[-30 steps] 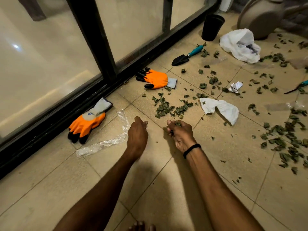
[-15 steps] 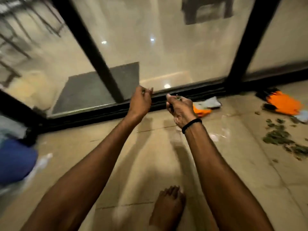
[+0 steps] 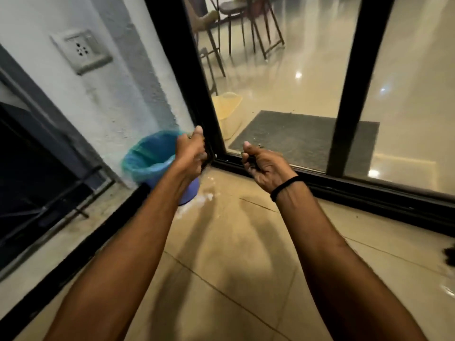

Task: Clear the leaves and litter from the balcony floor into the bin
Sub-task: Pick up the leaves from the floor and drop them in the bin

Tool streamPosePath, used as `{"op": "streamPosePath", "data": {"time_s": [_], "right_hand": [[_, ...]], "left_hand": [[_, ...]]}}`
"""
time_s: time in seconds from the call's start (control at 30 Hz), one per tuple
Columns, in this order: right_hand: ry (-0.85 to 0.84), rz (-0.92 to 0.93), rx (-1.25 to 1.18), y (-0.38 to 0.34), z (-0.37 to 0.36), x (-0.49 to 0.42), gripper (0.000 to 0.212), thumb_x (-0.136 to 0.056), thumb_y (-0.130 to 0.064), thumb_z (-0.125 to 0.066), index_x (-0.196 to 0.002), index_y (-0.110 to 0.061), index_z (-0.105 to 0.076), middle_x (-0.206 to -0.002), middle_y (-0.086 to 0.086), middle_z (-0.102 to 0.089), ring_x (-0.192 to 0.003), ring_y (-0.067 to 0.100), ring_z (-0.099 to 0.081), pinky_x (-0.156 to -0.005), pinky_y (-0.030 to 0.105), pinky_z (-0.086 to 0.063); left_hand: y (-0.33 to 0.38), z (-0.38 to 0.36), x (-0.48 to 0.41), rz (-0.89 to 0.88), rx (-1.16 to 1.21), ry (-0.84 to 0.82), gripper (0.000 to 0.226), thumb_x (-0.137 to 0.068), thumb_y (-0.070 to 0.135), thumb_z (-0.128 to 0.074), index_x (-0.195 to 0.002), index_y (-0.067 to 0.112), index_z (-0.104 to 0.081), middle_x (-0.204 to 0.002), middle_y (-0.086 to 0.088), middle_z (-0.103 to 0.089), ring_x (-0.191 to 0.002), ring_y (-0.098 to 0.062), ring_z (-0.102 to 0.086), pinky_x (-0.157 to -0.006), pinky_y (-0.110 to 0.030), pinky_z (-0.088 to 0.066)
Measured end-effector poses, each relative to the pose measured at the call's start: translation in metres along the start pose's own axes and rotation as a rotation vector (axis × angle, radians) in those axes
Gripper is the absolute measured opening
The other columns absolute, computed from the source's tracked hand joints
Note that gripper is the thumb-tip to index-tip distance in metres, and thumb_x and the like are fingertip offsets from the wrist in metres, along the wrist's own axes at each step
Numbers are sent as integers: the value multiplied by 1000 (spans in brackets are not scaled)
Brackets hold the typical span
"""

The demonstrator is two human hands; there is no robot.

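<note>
A blue bin (image 3: 150,161) with a blue-green liner stands on the floor in the corner by the white wall. My left hand (image 3: 190,153) is curled right at the bin's near rim, with a bit of dark leaf showing at its fingertips. My right hand (image 3: 261,163) is to the right of the bin, over the floor in front of the door track, its fingers curled round dark leaf bits. The leaf piles on the floor are out of view.
A black-framed glass sliding door (image 3: 349,84) runs along the far side, its track (image 3: 369,193) on the floor. A dark railing and ledge (image 3: 49,193) lie at the left. A white smear (image 3: 204,198) marks the tile beside the bin. Tan floor tiles (image 3: 234,267) spread below my arms.
The view has swung left from the leaf-strewn floor and orange gloves to the corner bin. Both hands, still curled round leaves, have travelled with it and now hover at the bin.
</note>
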State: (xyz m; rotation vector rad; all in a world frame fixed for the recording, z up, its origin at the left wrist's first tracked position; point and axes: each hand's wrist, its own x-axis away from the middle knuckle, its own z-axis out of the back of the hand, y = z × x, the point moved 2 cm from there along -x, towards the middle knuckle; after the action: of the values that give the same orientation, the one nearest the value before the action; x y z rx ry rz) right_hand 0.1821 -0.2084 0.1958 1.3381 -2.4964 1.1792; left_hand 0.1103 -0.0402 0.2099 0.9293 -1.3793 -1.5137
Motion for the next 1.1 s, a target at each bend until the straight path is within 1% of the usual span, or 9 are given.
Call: {"op": "streamPosePath", "data": {"time_s": [0.4, 0.5, 0.6, 0.67, 0.77, 0.83, 0.97, 1.03, 1.1], "right_hand": [[-99, -183, 105, 103, -163, -138, 23, -102, -8, -49, -79, -7, -49, -69, 6, -45, -56, 10, -43, -45, 13, -46], [-205, -175, 126, 112, -198, -148, 31, -101, -36, -51, -92, -8, -59, -72, 10, -58, -59, 18, -55, -59, 27, -51], [-377, -308, 87, 126, -210, -158, 75, -87, -71, -45, -118, -6, -65, -116, 23, -68, -102, 35, -67, -94, 51, -51], [-372, -320, 72, 132, -208, -159, 84, -82, -78, -46, -127, -7, -60, -127, 24, -62, -113, 40, -62, -99, 57, -46], [-292, -291, 40, 133, -196, -154, 89, -89, -71, -44, -147, -4, -36, -147, 22, -42, -130, 36, -48, -111, 49, -35], [-254, -268, 13, 129, -185, -152, 87, -94, -60, -45, -155, -3, -16, -158, 23, -20, -146, 36, -24, -119, 48, -21], [-221, -186, -31, 121, -171, -145, 32, -103, -23, -45, -123, 0, -52, -137, 24, -54, -125, 33, -54, -111, 41, -41], [-231, -153, -40, 116, -162, -133, 17, -101, -11, -46, -107, 0, -58, -116, 20, -65, -103, 28, -65, -105, 38, -47], [-224, -126, -36, 109, -152, -118, 14, -101, -7, -47, -98, -1, -60, -98, 15, -68, -90, 25, -65, -100, 36, -50]], "left_hand": [[-33, 138, -153, 297, 401, 193, 39, -109, 28, -41, -71, 20, -43, -39, 6, -31, -28, -4, -23, -34, -14, -18], [-26, 146, -166, 318, 445, 200, 37, -107, 40, -44, -80, 15, -48, -54, -2, -42, -39, -9, -36, -44, -17, -33], [-12, 143, -157, 389, 425, 84, 59, -98, 67, -38, -116, 14, -54, -93, -12, -61, -77, -24, -61, -74, -37, -54], [-3, 144, -145, 392, 408, 43, 70, -95, 74, -32, -136, 18, -45, -100, -15, -60, -85, -34, -63, -73, -51, -56], [0, 147, -137, 403, 404, 36, 82, -94, 77, -27, -150, 17, -33, -96, -19, -58, -83, -37, -61, -62, -50, -52], [-1, 145, -136, 432, 414, 15, 92, -93, 80, -25, -152, 10, -32, -122, -28, -56, -107, -39, -59, -71, -51, -49], [-6, 138, -132, 441, 443, 5, 91, -95, 75, -26, -149, 4, -35, -153, -27, -37, -141, -41, -38, -112, -54, -34], [-8, 130, -124, 402, 475, -14, 75, -100, 67, -29, -138, 5, -48, -142, -25, -50, -130, -37, -50, -110, -47, -42], [-7, 118, -108, 376, 482, -25, 50, -104, 52, -33, -115, 11, -59, -112, -16, -66, -96, -25, -65, -88, -34, -54]]}}
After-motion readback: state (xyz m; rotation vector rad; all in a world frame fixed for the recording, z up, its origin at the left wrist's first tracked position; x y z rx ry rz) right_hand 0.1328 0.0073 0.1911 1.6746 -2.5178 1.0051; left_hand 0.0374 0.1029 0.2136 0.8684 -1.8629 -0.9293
